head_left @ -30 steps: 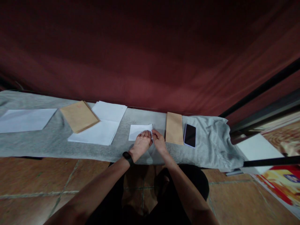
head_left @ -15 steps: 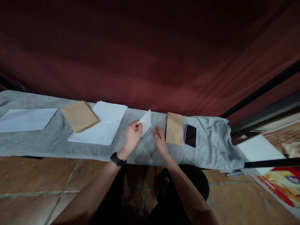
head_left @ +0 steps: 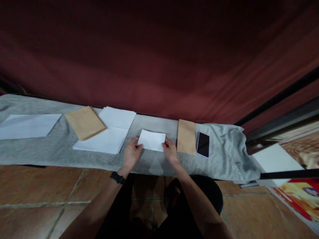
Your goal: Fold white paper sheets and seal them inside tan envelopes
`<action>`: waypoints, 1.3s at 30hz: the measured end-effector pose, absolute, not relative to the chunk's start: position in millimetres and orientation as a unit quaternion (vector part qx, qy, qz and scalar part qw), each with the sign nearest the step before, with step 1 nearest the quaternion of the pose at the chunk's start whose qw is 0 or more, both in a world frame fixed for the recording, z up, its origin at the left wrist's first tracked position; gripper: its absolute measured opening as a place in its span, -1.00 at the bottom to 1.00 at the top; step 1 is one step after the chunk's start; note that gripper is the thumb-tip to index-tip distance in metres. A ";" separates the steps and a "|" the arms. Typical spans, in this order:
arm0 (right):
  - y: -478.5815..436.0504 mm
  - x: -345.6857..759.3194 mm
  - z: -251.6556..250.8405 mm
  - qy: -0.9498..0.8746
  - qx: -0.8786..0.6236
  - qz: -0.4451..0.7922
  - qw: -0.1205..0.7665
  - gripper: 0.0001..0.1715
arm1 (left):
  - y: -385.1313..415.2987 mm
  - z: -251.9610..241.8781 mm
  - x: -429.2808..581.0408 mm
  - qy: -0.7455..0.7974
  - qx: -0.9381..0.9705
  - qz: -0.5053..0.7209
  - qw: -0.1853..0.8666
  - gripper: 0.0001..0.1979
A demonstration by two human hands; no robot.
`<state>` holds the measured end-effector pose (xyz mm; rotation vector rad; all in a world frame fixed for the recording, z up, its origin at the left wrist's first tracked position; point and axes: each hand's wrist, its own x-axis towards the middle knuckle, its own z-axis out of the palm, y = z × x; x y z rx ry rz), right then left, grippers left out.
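A small white sheet of paper, seemingly folded, is held level between my two hands over the grey cloth. My left hand pinches its left edge, thumb on top. At the right edge, my right hand grips it the same way. Just beyond my right hand lies a brown envelope, upright in the view. To the left of my left hand is a stack of larger white sheets, with a pile of brown envelopes overlapping it.
A phone lies right of the single envelope. Another white sheet is at the far left of the cloth. Dark red fabric rises behind. A black bar and a white board stand at the right.
The small paper has turned from a tilted position in my left hand to lying broad and level. My right hand, apart from it before, now grips its right edge.
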<state>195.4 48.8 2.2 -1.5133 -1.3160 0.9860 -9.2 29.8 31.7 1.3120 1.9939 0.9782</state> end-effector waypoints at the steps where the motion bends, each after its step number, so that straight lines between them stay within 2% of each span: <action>1: 47.6 195.6 4.2 -0.541 -0.631 0.368 0.416 -0.66 | 26.8 33.3 -9.8 0.757 0.519 0.314 0.241 -0.52; 3: 44.6 195.1 9.2 -0.571 -0.673 0.308 0.356 -0.58 | 20.5 38.3 -9.3 0.776 0.556 0.222 0.196 -0.46; 6: 39.8 192.8 17.4 -0.612 -0.703 0.248 0.264 -0.50 | 12.5 43.7 -6.6 0.774 0.603 0.141 0.130 -0.51; 9: 36.5 190.3 23.5 -0.639 -0.711 0.211 0.203 -0.46 | 9.7 41.4 -2.3 0.730 0.669 0.133 0.031 -0.61; 12: 35.2 188.6 26.1 -0.656 -0.709 0.191 0.175 -0.46 | 13.8 32.7 8.0 0.658 0.736 0.158 -0.015 -0.58; 17: 33.6 187.7 24.5 -0.668 -0.704 0.172 0.168 -0.50 | 26.6 14.6 33.6 0.575 0.807 0.134 0.017 -0.48; 21: 32.3 187.2 21.0 -0.677 -0.684 0.163 0.215 -0.52 | 31.7 5.1 43.3 0.587 0.801 0.109 0.033 -0.44; 25: 31.9 181.4 14.8 -0.740 -0.602 0.157 0.256 -0.49 | 35.4 -0.3 44.5 0.579 0.810 0.087 0.035 -0.42; 29: 29.4 173.8 5.8 -0.788 -0.550 0.147 0.234 -0.42 | 39.2 -4.1 42.5 0.573 0.815 0.073 0.040 -0.37; 33: 27.6 173.3 -1.3 -0.782 -0.575 0.124 0.205 -0.39 | 41.5 -4.6 35.2 0.586 0.803 0.097 0.039 -0.37; 39: 28.4 176.6 -6.1 -0.776 -0.588 0.093 0.208 -0.32 | 44.5 0.2 14.4 0.629 0.767 0.119 0.041 -0.38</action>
